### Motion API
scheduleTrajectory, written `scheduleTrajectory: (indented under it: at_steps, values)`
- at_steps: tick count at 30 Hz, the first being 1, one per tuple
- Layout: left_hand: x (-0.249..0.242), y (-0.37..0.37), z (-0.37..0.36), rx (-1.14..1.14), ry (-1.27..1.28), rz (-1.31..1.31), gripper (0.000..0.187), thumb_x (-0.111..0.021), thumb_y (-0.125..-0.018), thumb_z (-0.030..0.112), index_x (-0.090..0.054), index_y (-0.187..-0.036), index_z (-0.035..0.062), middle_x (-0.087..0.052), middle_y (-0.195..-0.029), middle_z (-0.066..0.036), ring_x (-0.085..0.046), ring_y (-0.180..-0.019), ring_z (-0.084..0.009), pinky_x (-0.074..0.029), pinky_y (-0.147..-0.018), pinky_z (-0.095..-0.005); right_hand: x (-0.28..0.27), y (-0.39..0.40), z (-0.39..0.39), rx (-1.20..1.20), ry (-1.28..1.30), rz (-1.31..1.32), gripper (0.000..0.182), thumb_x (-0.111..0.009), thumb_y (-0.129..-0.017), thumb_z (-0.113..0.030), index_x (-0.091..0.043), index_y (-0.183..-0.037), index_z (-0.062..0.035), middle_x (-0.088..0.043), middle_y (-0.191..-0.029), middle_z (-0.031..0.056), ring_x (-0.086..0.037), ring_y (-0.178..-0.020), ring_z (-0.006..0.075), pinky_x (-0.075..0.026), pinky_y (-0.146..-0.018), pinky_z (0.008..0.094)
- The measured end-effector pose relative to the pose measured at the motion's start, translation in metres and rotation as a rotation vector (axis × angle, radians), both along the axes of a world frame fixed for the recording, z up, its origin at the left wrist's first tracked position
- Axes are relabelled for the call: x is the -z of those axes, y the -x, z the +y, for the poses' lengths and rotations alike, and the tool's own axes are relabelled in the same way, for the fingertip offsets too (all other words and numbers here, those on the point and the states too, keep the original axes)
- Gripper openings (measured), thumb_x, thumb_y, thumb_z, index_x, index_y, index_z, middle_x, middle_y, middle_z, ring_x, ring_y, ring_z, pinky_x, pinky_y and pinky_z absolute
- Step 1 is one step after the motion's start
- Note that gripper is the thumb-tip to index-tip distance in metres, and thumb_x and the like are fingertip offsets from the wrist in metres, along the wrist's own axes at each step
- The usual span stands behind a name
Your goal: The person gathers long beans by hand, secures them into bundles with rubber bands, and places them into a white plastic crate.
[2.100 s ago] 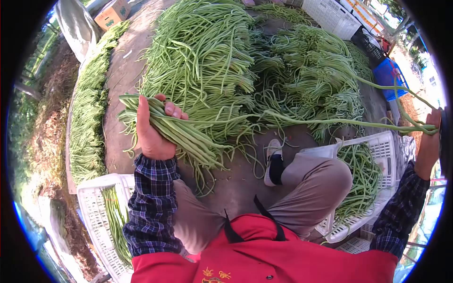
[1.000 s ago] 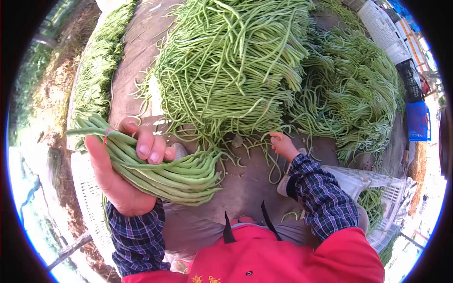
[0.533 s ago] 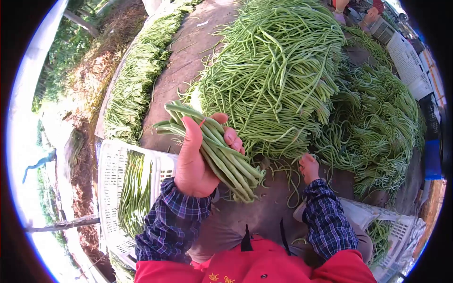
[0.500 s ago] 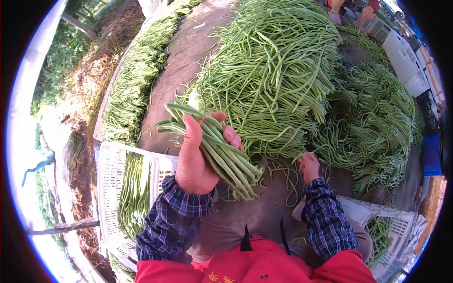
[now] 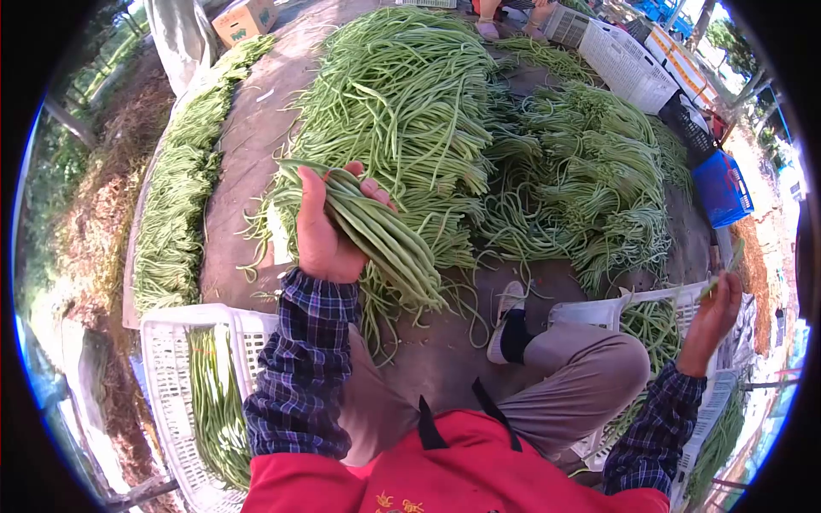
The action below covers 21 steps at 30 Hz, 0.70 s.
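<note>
You are sitting facing the big heap of long beans (image 5: 410, 94) spread over the ground, with a white crate (image 5: 175, 376) by your left knee and another crate (image 5: 599, 309) by your right, both within easy reach. Your left hand (image 5: 321, 235) is clenching a bunch of beans (image 5: 385, 235) with the ends lined up, while your right hand (image 5: 714, 312) is pinching a single bean (image 5: 725, 265) over the right crate.

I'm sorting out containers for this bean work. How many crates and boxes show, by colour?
White crates: 4 (left crate, right crate, two far crates)
Blue crate: 1
Cardboard box: 1
Total: 6
</note>
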<state>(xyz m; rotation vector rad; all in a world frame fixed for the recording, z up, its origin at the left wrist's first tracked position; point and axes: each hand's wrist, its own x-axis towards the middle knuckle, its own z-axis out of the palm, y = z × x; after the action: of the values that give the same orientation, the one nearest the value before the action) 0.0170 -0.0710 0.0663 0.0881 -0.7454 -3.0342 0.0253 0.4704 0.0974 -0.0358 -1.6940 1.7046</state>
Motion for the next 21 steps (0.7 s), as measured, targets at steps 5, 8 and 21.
scheduleTrajectory:
  at_steps: [5,8,21]
  values:
    - [-0.005,-0.009,-0.006,-0.048,-0.030,0.032,0.062,-0.046,-0.084,0.061,-0.045,-0.110,0.0050,-0.049,-0.084,-0.005,-0.049,-0.078,-0.0198,-0.044,-0.081,-0.0409,0.078,-0.078,0.168,0.453,-0.453,-0.375,0.044,-0.057,-0.089,-0.016,-0.041,-0.126,0.0011,-0.047,-0.124,0.0141,-0.049,-0.112,0.0221,-0.038,-0.096,0.0329]
    - [-0.003,-0.012,-0.010,-0.082,-0.008,0.025,0.062,-0.046,-0.084,0.062,-0.045,-0.110,0.0053,-0.048,-0.083,-0.004,-0.049,-0.078,-0.0200,-0.044,-0.080,-0.0407,0.108,-0.086,0.154,0.588,-1.059,-0.407,0.047,-0.056,-0.090,-0.017,-0.038,-0.129,0.0015,-0.046,-0.126,0.0158,-0.047,-0.114,0.0243,-0.036,-0.099,0.0338]
    - [-0.002,-0.023,0.007,-0.149,0.081,-0.015,0.064,-0.044,-0.082,0.064,-0.043,-0.113,0.0074,-0.049,-0.085,-0.004,-0.050,-0.081,-0.0199,-0.045,-0.079,-0.0370,-0.028,0.010,-0.314,-1.106,-0.748,-0.135,0.023,-0.065,-0.082,-0.009,-0.056,-0.100,0.0020,-0.061,-0.079,0.0079,-0.060,-0.067,0.0129,-0.048,-0.062,0.0252]
